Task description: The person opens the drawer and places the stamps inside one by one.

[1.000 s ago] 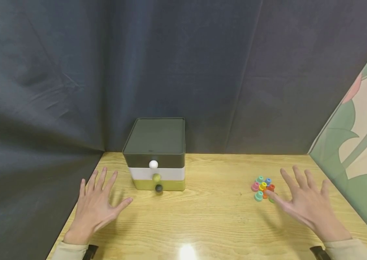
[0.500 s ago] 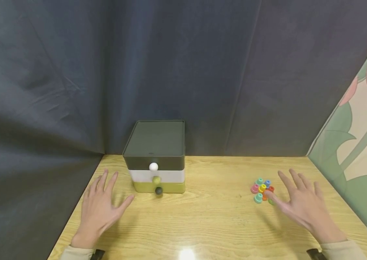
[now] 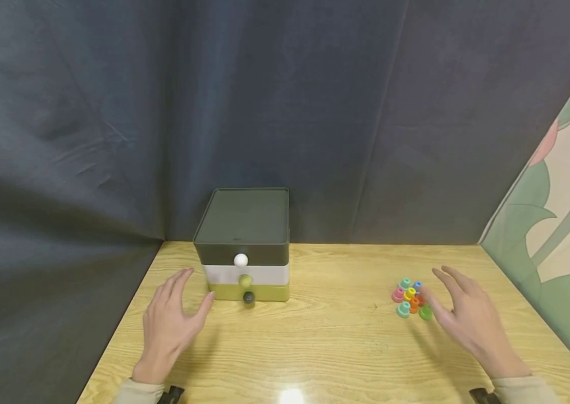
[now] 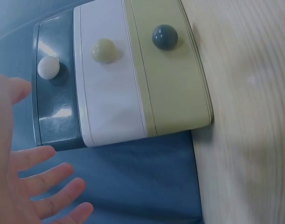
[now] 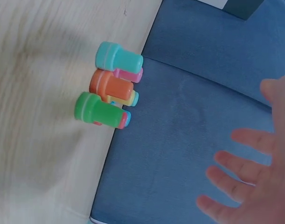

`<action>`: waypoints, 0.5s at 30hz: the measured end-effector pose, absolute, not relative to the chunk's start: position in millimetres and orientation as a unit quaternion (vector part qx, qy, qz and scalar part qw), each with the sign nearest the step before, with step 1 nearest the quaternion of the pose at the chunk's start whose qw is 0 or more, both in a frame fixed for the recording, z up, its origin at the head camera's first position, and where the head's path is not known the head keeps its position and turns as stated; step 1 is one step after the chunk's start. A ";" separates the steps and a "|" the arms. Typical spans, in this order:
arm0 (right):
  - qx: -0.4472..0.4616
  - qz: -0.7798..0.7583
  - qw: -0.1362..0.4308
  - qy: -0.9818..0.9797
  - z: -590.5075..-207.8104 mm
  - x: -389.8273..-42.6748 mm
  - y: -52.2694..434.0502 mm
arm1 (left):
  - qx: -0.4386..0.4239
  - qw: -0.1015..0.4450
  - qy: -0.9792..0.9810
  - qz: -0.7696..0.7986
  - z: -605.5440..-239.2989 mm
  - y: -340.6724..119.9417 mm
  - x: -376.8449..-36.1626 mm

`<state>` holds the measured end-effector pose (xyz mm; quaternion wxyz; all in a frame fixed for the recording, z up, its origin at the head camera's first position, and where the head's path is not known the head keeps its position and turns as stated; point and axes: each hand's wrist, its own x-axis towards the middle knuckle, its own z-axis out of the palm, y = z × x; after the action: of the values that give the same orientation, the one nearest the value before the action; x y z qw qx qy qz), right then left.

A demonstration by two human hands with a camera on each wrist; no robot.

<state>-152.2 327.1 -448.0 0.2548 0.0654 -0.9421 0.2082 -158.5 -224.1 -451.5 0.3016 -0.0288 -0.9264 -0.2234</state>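
A small three-tier drawer box (image 3: 250, 216) stands at the back left of the table. Its dark green, white and olive drawers are all pushed in, each with a round knob: a white knob (image 4: 48, 68), an olive knob (image 4: 104, 51) and a dark knob (image 4: 165, 37). My left hand (image 3: 169, 328) hovers just left of and in front of the box, fingers loosely bent, holding nothing. To the right stand several small stamp-like pieces (image 3: 403, 309), wide-based with narrower tops, in a tight upright cluster. My right hand (image 3: 474, 328) hangs beside them, thumb nearest, with nothing in it.
The pale wooden table (image 3: 335, 336) ends against a dark cloth backdrop (image 3: 274, 112) at the back and left. A flower-patterned panel (image 3: 568, 224) borders the right side. Bare wood lies between the box and the coloured pieces.
My left hand has shifted right, closer to the drawer box, and its fingers are less spread. My right hand's fingers have drawn together a little. The box and the pieces stay put.
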 end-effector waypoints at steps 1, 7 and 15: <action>0.063 0.213 0.255 -0.941 -448.6 -152.2 326.3 | -0.029 0.305 -0.925 -0.226 -452.8 -223.5 -159.2; 0.043 0.250 0.257 -0.933 -455.7 -150.7 322.1 | -0.023 0.307 -0.921 -0.238 -456.1 -220.2 -162.6; 0.023 0.307 0.257 -0.916 -464.8 -148.5 317.1 | -0.021 0.330 -0.896 -0.298 -459.7 -206.3 -169.2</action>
<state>-148.5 317.1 -464.8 0.2568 0.0228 -0.9160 0.3073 -169.2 -206.3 -459.7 0.3299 -0.0214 -0.8956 -0.2978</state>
